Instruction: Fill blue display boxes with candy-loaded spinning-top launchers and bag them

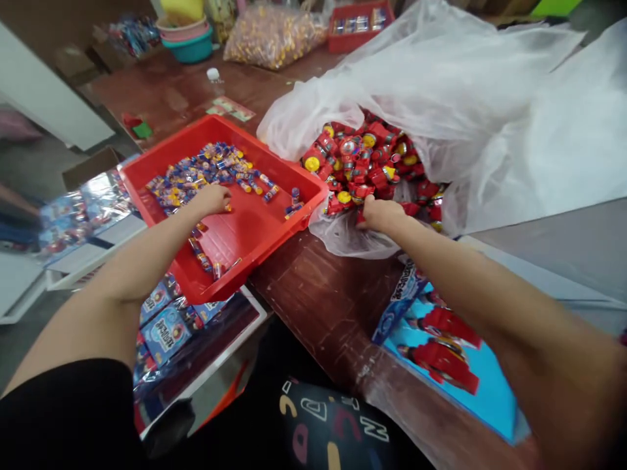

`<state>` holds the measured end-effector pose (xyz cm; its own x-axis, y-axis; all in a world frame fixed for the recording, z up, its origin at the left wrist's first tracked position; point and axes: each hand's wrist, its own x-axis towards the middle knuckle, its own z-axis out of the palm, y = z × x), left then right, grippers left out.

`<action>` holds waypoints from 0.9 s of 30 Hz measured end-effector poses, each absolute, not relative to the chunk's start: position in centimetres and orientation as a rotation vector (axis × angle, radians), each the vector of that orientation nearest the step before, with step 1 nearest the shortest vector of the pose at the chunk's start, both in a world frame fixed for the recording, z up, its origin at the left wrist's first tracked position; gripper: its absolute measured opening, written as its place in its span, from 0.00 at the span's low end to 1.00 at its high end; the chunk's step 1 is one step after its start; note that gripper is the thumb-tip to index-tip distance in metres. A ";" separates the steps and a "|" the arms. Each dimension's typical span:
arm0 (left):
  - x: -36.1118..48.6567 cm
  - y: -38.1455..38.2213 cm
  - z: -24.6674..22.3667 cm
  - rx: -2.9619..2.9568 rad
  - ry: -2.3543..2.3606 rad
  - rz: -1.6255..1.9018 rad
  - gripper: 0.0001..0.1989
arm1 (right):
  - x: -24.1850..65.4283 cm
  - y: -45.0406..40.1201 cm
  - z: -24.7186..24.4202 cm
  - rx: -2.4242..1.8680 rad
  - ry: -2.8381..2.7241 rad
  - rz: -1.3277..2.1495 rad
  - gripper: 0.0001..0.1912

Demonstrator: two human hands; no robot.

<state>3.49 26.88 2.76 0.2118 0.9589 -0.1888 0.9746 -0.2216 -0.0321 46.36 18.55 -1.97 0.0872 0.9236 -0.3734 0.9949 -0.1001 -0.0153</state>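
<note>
Left hand point(211, 199) is down inside the red tray point(274, 225), palm over the floor of it, fingers curled loosely on the near edge of the scatter of small wrapped candies point(206, 170). Whether that grip has closed on one of them, I cannot tell; the fingertips are hidden under the hand. Most of the candies lie just beyond and to the left of the knuckles, with a few strays nearer the tray's front corner.

Over on the other side, the right hand point(379, 214) sits at the mouth of the clear plastic bag point(490, 111), fingers folded together around one of the red toy pieces point(365, 163) at the bottom edge of the heap. The grip looks clamped there, the rest of the pile rising just above the knuckles, touching them.

Tray and bag both rest on the brown wooden surface point(313, 287), almost touching each other. A blue printed card point(441, 346) lies under the right forearm. Teal and pink bowls point(189, 39) stand stacked at the far end, well apart.
</note>
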 end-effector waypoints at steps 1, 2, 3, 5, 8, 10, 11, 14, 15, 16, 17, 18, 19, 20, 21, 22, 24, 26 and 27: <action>4.3 27.4 2.1 2.386 1.876 -0.233 0.19 | 46.4 18.3 -2.1 2.102 1.939 -0.438 0.42; 5.5 27.9 1.3 2.401 1.851 -0.205 0.20 | 46.5 18.0 -1.9 2.080 1.966 -0.454 0.43; 6.8 28.5 0.5 2.411 1.827 -0.179 0.20 | 46.6 17.8 -1.5 2.061 2.005 -0.473 0.45; 9.7 29.5 -1.0 2.413 1.794 -0.137 0.22 | 47.0 17.5 -0.1 2.029 2.099 -0.484 0.46; 13.1 30.1 -1.9 2.389 1.786 -0.113 0.23 | 48.1 16.2 2.9 2.175 2.280 -0.792 0.34; 14.3 29.5 -1.1 2.402 1.763 -0.075 0.21 | 48.7 14.2 4.8 2.402 2.301 -1.506 0.25; 14.5 28.8 -0.4 2.424 1.734 -0.042 0.20 | 48.9 12.9 5.6 2.462 2.228 -1.950 0.21; 15.0 24.4 2.6 2.532 1.515 0.106 0.20 | 48.3 8.3 6.7 2.361 2.082 -2.707 0.18; 15.2 22.2 3.7 2.555 1.374 0.165 0.20 | 47.8 6.9 6.8 2.301 2.185 -2.729 0.19; 15.6 19.7 4.6 2.537 1.154 0.267 0.20 | 47.3 5.6 6.8 2.245 2.354 -2.672 0.20; 16.1 17.1 5.5 2.460 0.952 0.325 0.19 | 46.7 4.5 6.7 2.187 2.555 -2.556 0.21; 16.7 14.5 6.1 2.335 0.800 0.338 0.18 | 46.2 3.6 6.7 2.129 2.758 -2.409 0.21; 17.5 12.1 6.5 2.186 0.691 0.343 0.17 | 45.8 2.9 6.7 2.079 2.935 -2.253 0.20; 18.2 10.1 6.7 2.040 0.635 0.335 0.16 | 45.6 2.3 6.7 2.051 3.074 -2.102 0.20; 18.9 8.4 6.6 1.910 0.615 0.332 0.16 | 45.6 1.8 6.7 2.031 3.176 -1.968 0.19; 19.5 7.1 6.4 1.812 0.617 0.336 0.16 | 45.8 1.3 6.7 2.014 3.247 -1.855 0.18; 20.5 5.7 5.9 1.742 0.641 0.359 0.17 | 46.5 0.3 6.5 1.992 3.343 -1.671 0.17; 21.1 5.1 5.3 1.851 0.622 0.405 0.15 | 47.1 -1.0 6.1 1.940 3.415 -1.579 0.17; 21.4 4.9 5.1 1.964 0.581 0.439 0.14 | 47.3 -1.7 5.8 1.919 3.424 -1.599 0.17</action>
